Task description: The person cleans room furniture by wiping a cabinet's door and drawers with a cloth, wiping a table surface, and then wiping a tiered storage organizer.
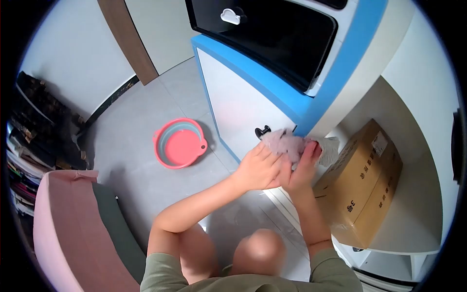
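We hold a wad of fuzzy, pale mauve cloth (286, 144) between both hands, in front of a white cabinet door (238, 100) with blue edging. Our left hand (258, 169) is partly closed, its bent fingers against the cloth's near left side. Our right hand (297, 173) curls around the near right side, and the two hands touch just below the wad. A black knob (263, 131) on the door stands right by the cloth; we cannot tell whether they touch. Just right of our right fingers shows a pale, textured piece (329, 150), and we cannot tell whether it belongs to the cloth. Farther right, a cardboard box (362, 187) sits in an open shelf (419, 204). Well to the left, a pink-and-grey basin (180, 147) rests on the tiled floor (129, 146).
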`<state>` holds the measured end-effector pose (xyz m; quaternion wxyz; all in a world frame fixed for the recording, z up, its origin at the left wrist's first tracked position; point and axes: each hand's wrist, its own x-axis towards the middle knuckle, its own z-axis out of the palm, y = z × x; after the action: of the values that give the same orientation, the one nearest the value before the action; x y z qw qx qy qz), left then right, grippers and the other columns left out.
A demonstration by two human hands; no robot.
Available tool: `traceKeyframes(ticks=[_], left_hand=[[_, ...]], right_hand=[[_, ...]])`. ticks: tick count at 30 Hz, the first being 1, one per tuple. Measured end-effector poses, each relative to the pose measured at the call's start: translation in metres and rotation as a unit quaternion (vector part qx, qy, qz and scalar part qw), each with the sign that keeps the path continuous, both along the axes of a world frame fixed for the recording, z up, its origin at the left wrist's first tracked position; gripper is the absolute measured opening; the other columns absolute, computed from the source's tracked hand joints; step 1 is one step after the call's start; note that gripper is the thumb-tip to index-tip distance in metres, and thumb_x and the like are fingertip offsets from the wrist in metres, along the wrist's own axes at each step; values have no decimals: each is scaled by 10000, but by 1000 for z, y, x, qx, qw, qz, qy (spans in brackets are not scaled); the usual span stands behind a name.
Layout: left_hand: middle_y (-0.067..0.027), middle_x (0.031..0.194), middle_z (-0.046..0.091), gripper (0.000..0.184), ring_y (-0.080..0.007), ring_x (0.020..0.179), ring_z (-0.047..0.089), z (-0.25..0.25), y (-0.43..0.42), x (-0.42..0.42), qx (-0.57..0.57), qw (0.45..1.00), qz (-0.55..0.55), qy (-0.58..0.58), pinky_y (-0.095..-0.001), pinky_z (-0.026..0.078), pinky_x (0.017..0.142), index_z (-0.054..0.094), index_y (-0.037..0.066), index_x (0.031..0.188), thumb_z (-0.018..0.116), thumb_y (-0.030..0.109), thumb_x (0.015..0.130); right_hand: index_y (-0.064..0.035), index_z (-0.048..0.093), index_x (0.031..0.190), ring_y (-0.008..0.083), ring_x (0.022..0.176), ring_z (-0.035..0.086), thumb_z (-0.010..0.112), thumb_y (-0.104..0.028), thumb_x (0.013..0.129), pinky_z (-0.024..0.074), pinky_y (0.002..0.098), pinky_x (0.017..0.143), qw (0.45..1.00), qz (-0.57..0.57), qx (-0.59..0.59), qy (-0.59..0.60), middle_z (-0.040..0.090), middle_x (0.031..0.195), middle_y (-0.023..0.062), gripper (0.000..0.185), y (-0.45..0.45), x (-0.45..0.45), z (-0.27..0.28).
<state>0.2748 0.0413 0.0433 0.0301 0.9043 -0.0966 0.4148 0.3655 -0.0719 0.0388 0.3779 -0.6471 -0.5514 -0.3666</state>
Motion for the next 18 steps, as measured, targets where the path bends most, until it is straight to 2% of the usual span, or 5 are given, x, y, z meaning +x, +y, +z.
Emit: traceKeyframes(ticks=[2,6,11,14,18], left_hand=[[-246,1151,505,619,-459,1140,441,7,9,1,-15,999,26,25,-586,321,982,541,-53,1107,580,389,675],[-262,1248,455,626,-444,1218,389,48,24,1,-47,999,7,14,-537,306,1019,493,-56,1205,589,313,707],[-276,1355,354,655,-412,1248,362,58,51,0,-28,999,22,-5,-491,283,1043,372,-61,1316,582,224,765],[-290,1262,383,674,-455,1273,289,69,63,-2,-96,995,-6,22,-515,246,1069,426,-144,1190,624,216,656],[-298,1311,327,738,-467,1295,230,78,89,-11,-152,986,11,67,-519,205,1084,345,-143,1253,624,219,673]], right_hand=[[115,340,1310,472,1187,397,540,-111,824,232,558,1030,996,-67,-33,-57,399,1283,330,572,4,-6,25],[99,432,1259,397,1144,475,484,-100,824,257,511,1042,968,-198,-100,-122,492,1242,233,481,20,-35,84],[84,465,1230,344,1093,514,485,-90,806,297,479,1041,956,-217,-177,-92,534,1180,177,458,43,-62,130],[77,476,1217,320,1065,530,511,-70,786,358,448,1010,963,-204,-137,-106,552,1135,171,456,68,-54,135],[77,484,1202,305,1068,531,543,-59,749,391,406,987,970,-187,-116,-104,552,1133,183,477,101,-50,133]])
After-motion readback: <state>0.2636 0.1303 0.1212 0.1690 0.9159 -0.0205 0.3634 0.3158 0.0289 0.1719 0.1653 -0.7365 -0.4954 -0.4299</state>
